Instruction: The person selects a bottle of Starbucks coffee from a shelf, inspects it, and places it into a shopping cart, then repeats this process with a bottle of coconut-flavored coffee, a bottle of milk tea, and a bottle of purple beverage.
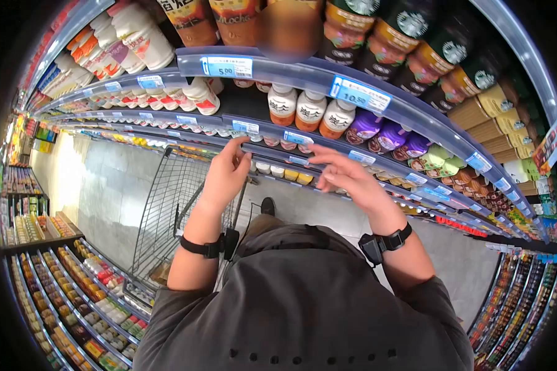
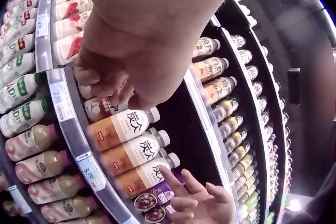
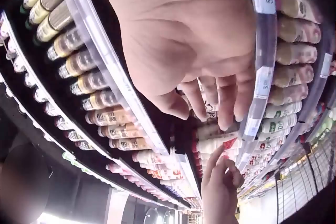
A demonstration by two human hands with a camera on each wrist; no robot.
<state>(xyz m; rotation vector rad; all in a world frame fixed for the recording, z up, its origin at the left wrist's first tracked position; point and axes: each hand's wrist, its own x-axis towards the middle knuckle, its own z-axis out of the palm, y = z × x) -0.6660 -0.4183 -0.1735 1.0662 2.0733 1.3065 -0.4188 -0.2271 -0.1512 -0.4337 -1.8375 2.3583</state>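
My left hand (image 1: 226,176) is held in front of the shelves with nothing in it, index finger reaching forward and the others loosely bent. To its right, my right hand (image 1: 349,179) is also free of any object, its fingers loosely extended. Beyond them stand white-capped bottles with white and orange labels (image 1: 310,112); in the left wrist view, the fingers of both hands overlap the row of these bottles (image 2: 139,150). Purple-wrapped drinks (image 1: 390,139) sit just to their right. White bottles with red marks (image 1: 201,96) are to the left, near the left hand in the right wrist view.
A wire shopping cart (image 1: 161,210) stands at my left on the grey floor (image 1: 102,179). Blue price tags (image 1: 360,93) line the shelf edges. Large dark coffee bottles (image 1: 408,31) fill the upper shelf. More stocked shelves (image 1: 62,297) are behind at lower left.
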